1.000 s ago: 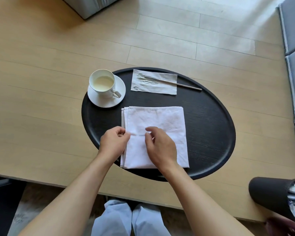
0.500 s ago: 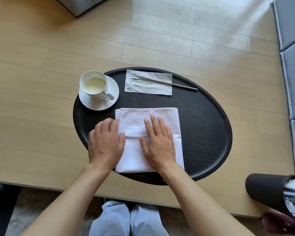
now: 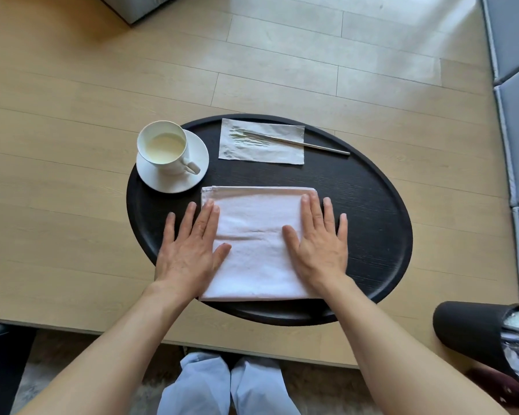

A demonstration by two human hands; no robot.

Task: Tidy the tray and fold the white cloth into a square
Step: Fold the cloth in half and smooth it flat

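My left hand (image 3: 189, 250) lies flat, palm down, on the left edge of the white cloth (image 3: 256, 244), its grip fully open and holding nothing; the outer fingers spill off the cloth onto the black tray (image 3: 372, 223). My right hand (image 3: 319, 244) lies flat on the cloth's right edge in the same way, fingers spread, nothing held, the little finger resting on bare tray. The cloth sits folded into a near-square in the tray's middle, reaching toward the 6 o'clock rim, with its stacked edges showing along the far side. At the tray's 10 o'clock a white cup (image 3: 164, 149) of pale liquid stands upright on a white saucer (image 3: 174, 175), which overhangs the rim slightly. At 12 o'clock lies a flat paper napkin (image 3: 261, 145) with a thin metal utensil (image 3: 312, 143) resting across it, handle pointing toward 2 o'clock. The tray rests on a light wooden table (image 3: 57, 175). A dark cylinder (image 3: 474, 333) lies on the table's near right corner.
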